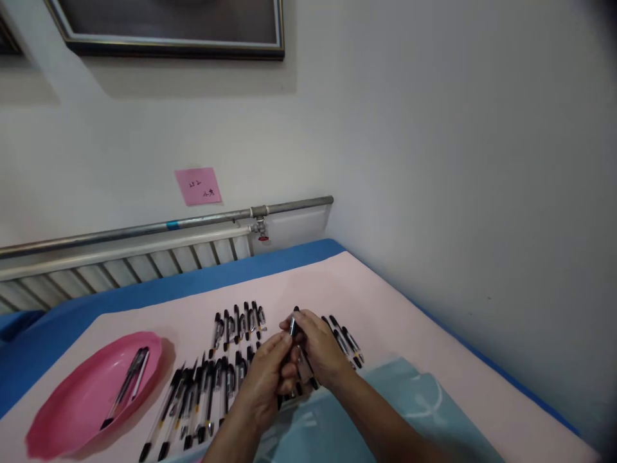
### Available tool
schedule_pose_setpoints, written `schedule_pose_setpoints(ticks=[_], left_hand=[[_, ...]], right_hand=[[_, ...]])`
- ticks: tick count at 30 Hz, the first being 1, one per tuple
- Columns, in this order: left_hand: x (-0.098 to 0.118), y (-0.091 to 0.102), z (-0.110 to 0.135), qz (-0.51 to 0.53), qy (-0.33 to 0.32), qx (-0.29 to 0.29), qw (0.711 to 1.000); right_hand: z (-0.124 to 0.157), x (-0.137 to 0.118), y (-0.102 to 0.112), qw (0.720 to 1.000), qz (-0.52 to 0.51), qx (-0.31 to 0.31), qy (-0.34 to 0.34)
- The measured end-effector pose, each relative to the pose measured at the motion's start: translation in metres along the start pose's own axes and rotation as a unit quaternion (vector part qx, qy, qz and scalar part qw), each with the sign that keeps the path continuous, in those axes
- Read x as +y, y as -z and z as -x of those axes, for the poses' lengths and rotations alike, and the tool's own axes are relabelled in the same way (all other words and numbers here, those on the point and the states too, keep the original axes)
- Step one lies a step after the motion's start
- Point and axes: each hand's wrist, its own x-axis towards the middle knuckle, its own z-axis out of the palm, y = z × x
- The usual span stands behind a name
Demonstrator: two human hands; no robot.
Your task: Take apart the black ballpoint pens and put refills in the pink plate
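Observation:
My left hand [264, 386] and my right hand [322, 347] meet over the table, fingers closed around one black-capped pen [292, 326]. Its dark cap end points up and away from me; my fingers hide much of the barrel. Left of my hands lies a dense group of clear-barrelled pens [208, 389] with black ends. Farther back is a smaller row of similar pens [238, 325]. Beside my right wrist several more pens [344, 341] lie side by side. Other pens are partly covered by my hands and forearms.
A pink scalloped plate [80, 399] at the left holds a few pens [126, 384]. Light-blue patterned fabric [400, 405] covers the near edge of the pink tabletop [385, 321]. Behind stand a radiator [139, 263] and a pipe with a red-handled valve [262, 231]; a wall [472, 193] rises at right.

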Motion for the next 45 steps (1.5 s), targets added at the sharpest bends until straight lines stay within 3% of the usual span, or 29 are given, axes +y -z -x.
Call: schedule_pose_setpoints(ticks=[4,10,18,23,25,30,33,36,41,45], left_hand=[[-0.012,0.004,-0.009,-0.006,0.014,0.04,0.999],[-0.012,0.02,-0.011,-0.008,0.065,0.045,0.997],[-0.012,0.024,-0.009,-0.027,0.112,0.053,0.992],[-0.014,0.031,-0.006,-0.069,0.12,0.04,0.99],[-0.014,0.033,-0.007,-0.066,0.1,0.057,0.991],[-0.015,0.032,-0.008,-0.071,0.037,0.098,0.992],[-0.017,0.032,-0.007,-0.087,0.004,0.125,0.988],[-0.018,0.035,-0.006,-0.135,-0.054,0.13,0.981],[-0.014,0.036,-0.002,-0.273,-0.135,0.128,0.944],[-0.013,0.033,0.002,-0.367,-0.161,0.116,0.909]], right_hand=[[-0.003,0.007,0.003,0.998,0.03,0.049,-0.013],[-0.005,0.016,0.0,0.996,0.074,0.044,-0.035],[-0.01,0.022,-0.007,0.997,0.009,0.064,-0.05],[-0.02,0.008,0.009,0.98,-0.101,0.17,-0.007],[-0.021,0.001,0.015,0.98,-0.112,0.165,0.01],[-0.013,0.0,0.014,0.994,-0.082,0.066,-0.004],[-0.009,0.008,0.007,0.998,-0.018,0.037,-0.056],[-0.008,0.013,0.001,0.996,0.066,0.036,-0.051],[-0.007,0.014,-0.003,0.991,0.121,0.049,-0.013],[-0.006,0.014,-0.003,0.987,0.148,0.054,0.001]])
